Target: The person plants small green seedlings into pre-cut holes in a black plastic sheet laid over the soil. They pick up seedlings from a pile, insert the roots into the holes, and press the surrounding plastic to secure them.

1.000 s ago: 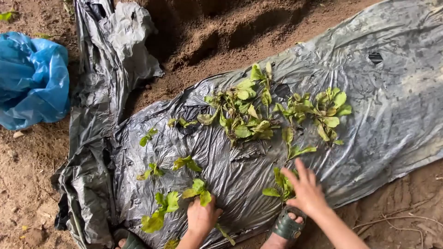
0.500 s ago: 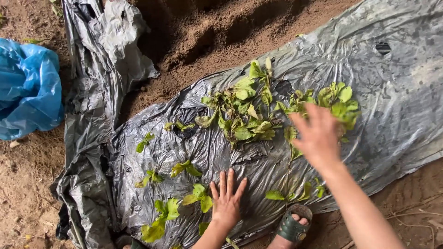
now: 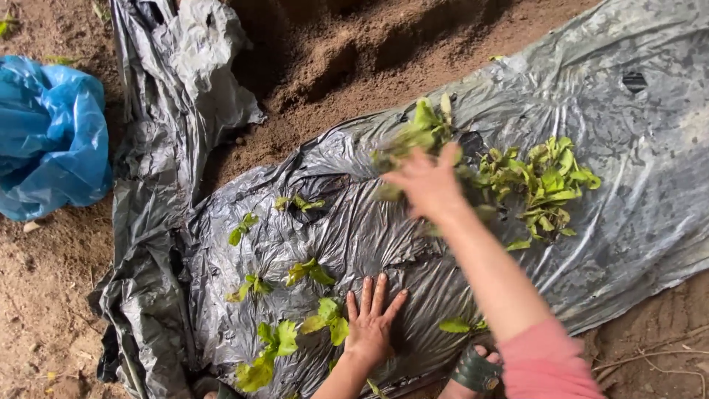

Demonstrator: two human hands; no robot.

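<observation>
My left hand (image 3: 371, 319) lies flat, fingers spread, on a black plastic sheet (image 3: 628, 192) stretched over the soil. It rests just right of a small green seedling (image 3: 329, 318) that sticks up through the sheet. My right hand (image 3: 425, 183) reaches across to a heap of loose green seedlings (image 3: 543, 185) lying on the sheet. It is blurred, with leaves around its fingers, so its grip is unclear. Further seedlings (image 3: 310, 272) stand through the plastic to the left.
Bare brown soil (image 3: 354, 59) lies beyond the sheet. A crumpled fold of black plastic (image 3: 170, 111) runs down the left side, with a blue plastic bag (image 3: 48, 140) beside it. My sandalled foot (image 3: 476, 369) is at the sheet's near edge.
My right hand rose from the near edge and swung left over the loose seedling heap. My left hand left its seedling and flattened on the sheet.
</observation>
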